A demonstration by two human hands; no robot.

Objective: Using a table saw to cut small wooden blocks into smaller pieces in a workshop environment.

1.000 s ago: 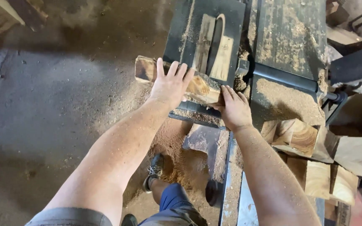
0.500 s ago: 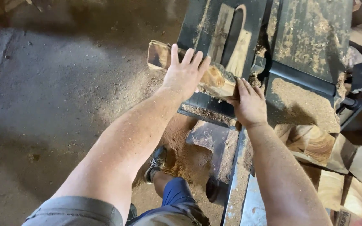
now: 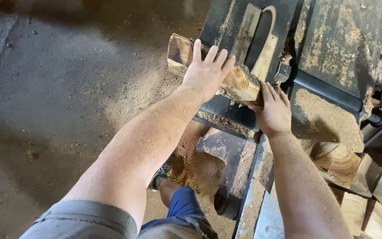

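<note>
From the head view, the dark metal surface (image 3: 332,48) of a wood-cutting machine fills the upper right, dusted with sawdust, its near edge dropping off just past the hands; a long curved slot (image 3: 261,40) runs through the panel beside a pale strip of wood. To the left the concrete floor (image 3: 58,102) lies open and wide, with sawdust scattered thickest close to the machine and a heap of it (image 3: 195,170) beneath the edge. To the lower right, split pieces of wood (image 3: 345,166) crowd the space beside the machine's frame, leaving little room on that side. A short log (image 3: 239,82) lies across the machine's near edge, its left end sticking out over the floor. The left hand (image 3: 206,71) rests flat on top of the log with fingers spread and straight, pressing rather than gripping. The right hand (image 3: 273,110) sits at the log's right end, just below it, fingers curled up against the wood, touching it. Both forearms are flecked with sawdust.
</note>
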